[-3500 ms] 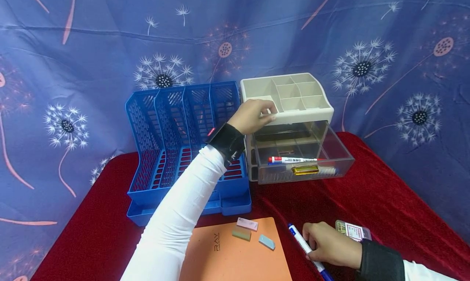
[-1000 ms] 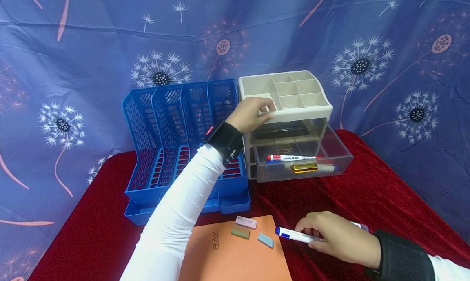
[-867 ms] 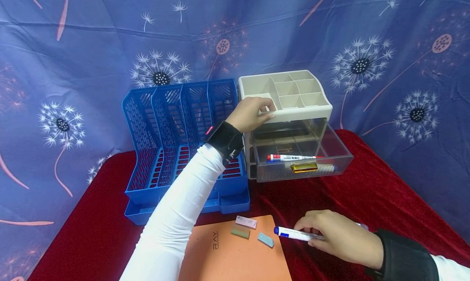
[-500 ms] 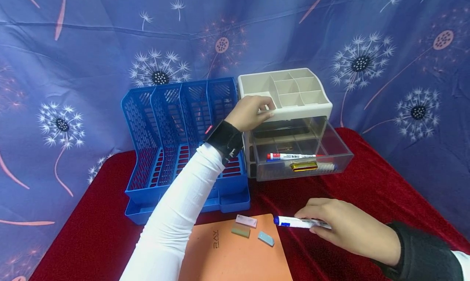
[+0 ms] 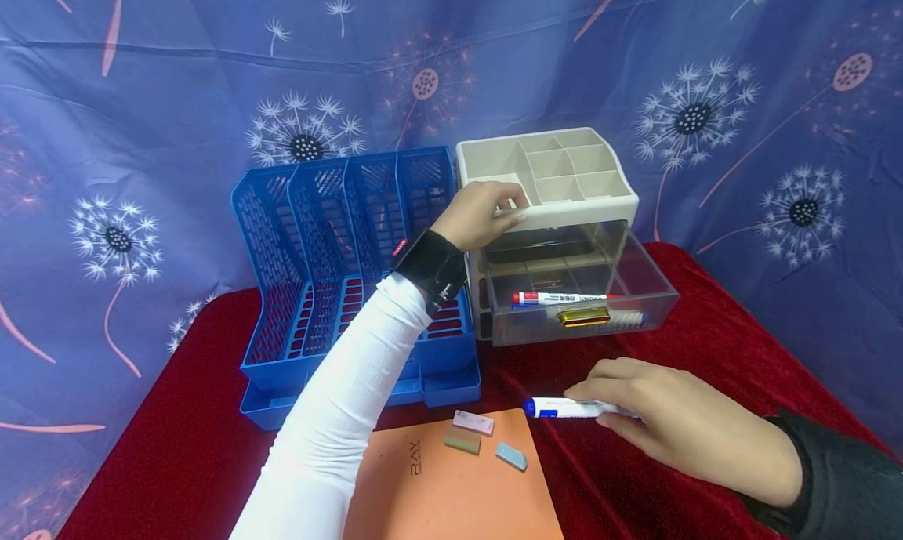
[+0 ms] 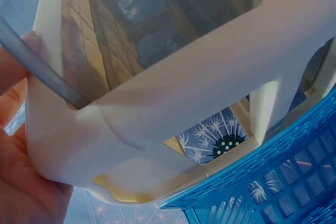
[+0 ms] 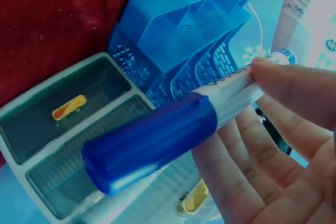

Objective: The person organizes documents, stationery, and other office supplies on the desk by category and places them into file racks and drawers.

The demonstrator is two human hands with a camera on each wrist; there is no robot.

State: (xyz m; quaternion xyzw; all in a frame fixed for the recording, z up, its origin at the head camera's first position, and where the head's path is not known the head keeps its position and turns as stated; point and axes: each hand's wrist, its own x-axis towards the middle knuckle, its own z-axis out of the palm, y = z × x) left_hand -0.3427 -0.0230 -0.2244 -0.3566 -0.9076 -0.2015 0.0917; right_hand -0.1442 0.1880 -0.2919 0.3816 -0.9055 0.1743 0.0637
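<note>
While left fingers (image 5: 511, 191) grip the organizer's rim (image 5: 585, 212), right fingers (image 5: 600, 389) pinch a marker (image 5: 564, 407) clear of the drawer (image 5: 536, 330).

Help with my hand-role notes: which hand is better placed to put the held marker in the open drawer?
Likely the right hand: it holds the marker in front of the open drawer, while the left hand is occupied gripping the white organizer.

White marker (image 5: 564, 407), blue-ended, sideways; cream organizer (image 5: 582, 213) upright, drawer (image 5: 525, 333) pulled out.
</note>
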